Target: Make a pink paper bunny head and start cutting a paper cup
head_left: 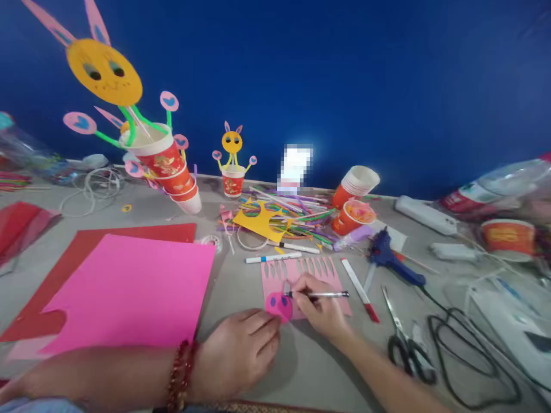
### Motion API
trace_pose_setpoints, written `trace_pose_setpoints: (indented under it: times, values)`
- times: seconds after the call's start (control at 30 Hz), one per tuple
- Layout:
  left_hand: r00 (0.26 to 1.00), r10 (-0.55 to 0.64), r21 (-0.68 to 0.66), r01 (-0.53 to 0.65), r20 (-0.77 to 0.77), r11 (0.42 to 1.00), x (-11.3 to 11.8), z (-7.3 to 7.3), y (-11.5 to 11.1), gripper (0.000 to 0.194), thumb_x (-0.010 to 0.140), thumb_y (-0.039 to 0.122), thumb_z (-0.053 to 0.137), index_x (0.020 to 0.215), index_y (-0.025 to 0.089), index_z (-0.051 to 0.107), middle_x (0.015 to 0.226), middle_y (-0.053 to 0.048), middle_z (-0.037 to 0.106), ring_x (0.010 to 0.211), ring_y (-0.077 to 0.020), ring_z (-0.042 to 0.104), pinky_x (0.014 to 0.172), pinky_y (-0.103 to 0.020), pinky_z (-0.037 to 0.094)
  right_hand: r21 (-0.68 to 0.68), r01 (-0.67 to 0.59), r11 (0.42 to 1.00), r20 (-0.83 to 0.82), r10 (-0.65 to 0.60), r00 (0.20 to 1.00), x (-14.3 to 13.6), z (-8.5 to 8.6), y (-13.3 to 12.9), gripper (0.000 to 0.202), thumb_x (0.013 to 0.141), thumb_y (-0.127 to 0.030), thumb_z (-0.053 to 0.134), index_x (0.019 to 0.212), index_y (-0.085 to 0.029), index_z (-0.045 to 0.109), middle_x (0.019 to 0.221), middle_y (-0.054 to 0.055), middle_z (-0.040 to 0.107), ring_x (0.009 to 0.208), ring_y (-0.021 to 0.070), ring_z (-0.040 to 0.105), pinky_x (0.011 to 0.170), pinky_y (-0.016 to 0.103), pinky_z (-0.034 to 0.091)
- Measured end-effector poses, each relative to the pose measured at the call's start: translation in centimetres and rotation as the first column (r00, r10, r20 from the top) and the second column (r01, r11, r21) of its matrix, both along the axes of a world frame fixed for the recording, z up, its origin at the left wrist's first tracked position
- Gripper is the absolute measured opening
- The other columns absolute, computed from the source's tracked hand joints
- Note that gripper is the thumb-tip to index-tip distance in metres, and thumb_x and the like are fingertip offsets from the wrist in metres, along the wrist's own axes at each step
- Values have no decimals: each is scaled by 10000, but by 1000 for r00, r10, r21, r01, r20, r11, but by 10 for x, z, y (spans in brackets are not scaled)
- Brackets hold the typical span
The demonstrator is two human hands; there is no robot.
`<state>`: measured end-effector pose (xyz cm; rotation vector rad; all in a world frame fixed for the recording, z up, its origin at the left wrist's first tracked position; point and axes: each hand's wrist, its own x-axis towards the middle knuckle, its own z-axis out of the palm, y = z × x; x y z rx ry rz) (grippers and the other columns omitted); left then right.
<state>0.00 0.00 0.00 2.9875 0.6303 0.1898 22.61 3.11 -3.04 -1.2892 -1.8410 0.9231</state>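
Pink disc (279, 312): 1 — left hand (243, 350) touching | pen (329, 295): 1 — right hand (321, 307) holding

- The table (236, 384) looks softly lit, not very bright.
- The wall (387, 86) is dark blue, with a pale glow around a bright white patch (296, 167).
- That patch is all little squares, so I can't see what it is.
- A soft, dim shadow lies beside the left hand (236, 353).
- The middle is a bit fuzzy.
- The sides are fuzzier, and the bottle (499, 186) looks smeary.
- Near the sides, the big yellow face (104, 73) and cup (508, 240) look stretched.
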Motion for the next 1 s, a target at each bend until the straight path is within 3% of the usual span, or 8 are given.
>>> trace_pose_setpoints:
  times: [0.17,1.0]
  values:
    - [1000,7,13,-8,30,1000,2,-6,-3,288,990,312,451,1118,111,613,1252,-86,613,1178,-212,517,994,-333,417,-2,16,1000,-3,-16,1000,-1,2,1,175,843,-159,461,676,-208,469,603,-41,462,537,116,427,511,236,304]
    - [1000,5,8,-6,25,1000,1,-1,-2,324,981,350,462,1140,110,610,1271,-94,605,1176,-211,513,1006,-336,405,-67,75,995,-104,-82,991,0,3,-2,165,796,-121,453,658,-211,466,593,-52,430,502,102,375,454,220,262]
